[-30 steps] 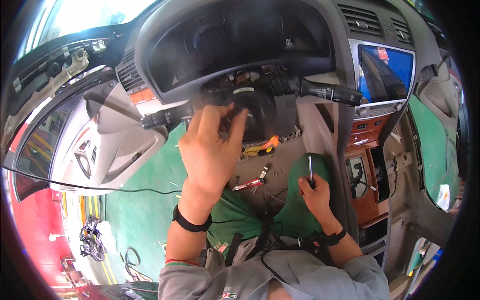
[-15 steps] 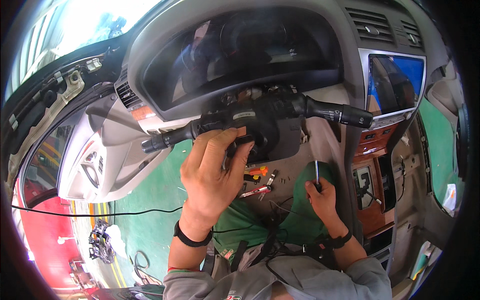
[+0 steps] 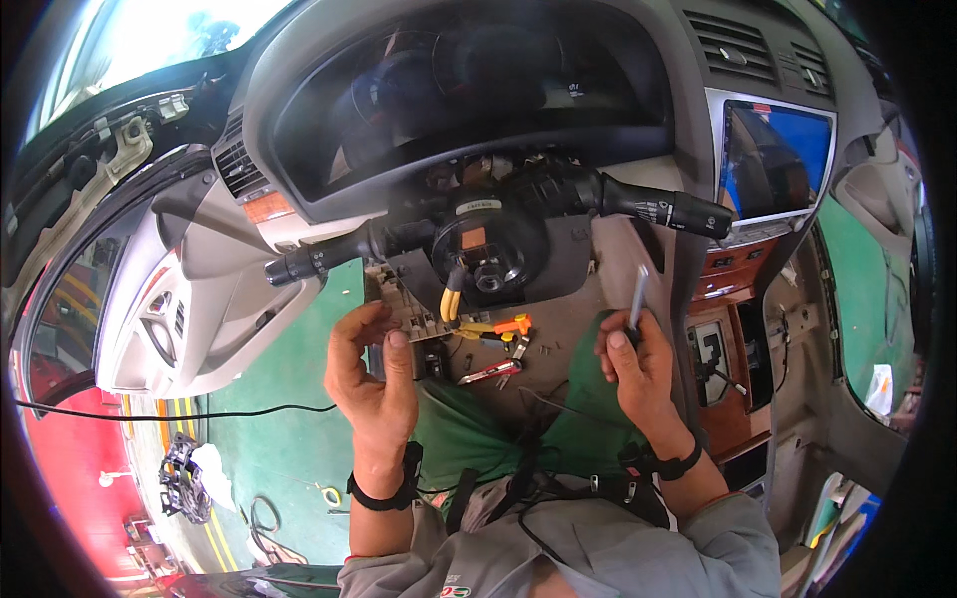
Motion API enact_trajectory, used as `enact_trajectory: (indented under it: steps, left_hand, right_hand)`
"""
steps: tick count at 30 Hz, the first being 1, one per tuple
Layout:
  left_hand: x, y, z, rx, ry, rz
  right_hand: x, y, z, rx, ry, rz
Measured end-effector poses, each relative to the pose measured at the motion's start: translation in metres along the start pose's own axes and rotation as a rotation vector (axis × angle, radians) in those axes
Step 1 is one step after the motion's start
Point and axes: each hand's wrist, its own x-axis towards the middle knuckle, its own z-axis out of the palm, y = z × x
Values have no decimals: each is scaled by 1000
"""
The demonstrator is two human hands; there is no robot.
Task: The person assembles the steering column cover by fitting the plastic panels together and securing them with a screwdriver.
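My left hand point(image 3: 371, 374) hovers left of and below the bare steering column hub point(image 3: 488, 277), its thumb apart from the curled fingers, with nothing visible between them. A screwdriver point(image 3: 638, 296) points upward from my right hand point(image 3: 643, 374), whose fingers wrap round its dark handle over my right thigh. The hub is black and round, with a metal shaft at its centre and an orange patch above it. Yellow-sleeved wires point(image 3: 452, 299) hang from its lower left. Stalks stick out on both sides: the left stalk point(image 3: 309, 263) and the right stalk point(image 3: 663, 207).
Below the column lie a red-handled folding knife point(image 3: 490, 371), an orange-and-black tool point(image 3: 510, 326) and several small screws point(image 3: 545, 350). An instrument cluster point(image 3: 478, 90) spans the dashboard. The centre screen point(image 3: 778, 159) is on the right, the open door point(image 3: 184, 299) on the left.
My left hand has come away from the hub, down and to the left, uncovering the metal shaft and yellow wires. My right hand still holds the screwdriver, now slightly higher and tilted.
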Motion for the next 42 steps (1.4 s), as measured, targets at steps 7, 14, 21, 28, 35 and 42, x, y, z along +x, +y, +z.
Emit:
enact_trajectory:
  steps: [7,14,21,28,35,42]
  left_hand:
    - [-27,15,10,-1,-151,-38]
    - [-75,62,39,-91,-409,388]
    - [-77,81,46,-3,-356,446]
    - [-76,85,52,-12,-324,415]
    - [-71,76,55,-60,-305,435]
    - [-36,107,51,33,-203,640]
  right_hand:
    - [-11,-61,7,91,-273,211]
    - [-11,-70,22,125,-262,151]
    - [-7,-75,37,209,-210,141]
    - [2,-82,37,208,-239,145]
    - [4,-85,40,211,-217,150]
    - [11,-101,37,937,-265,482]
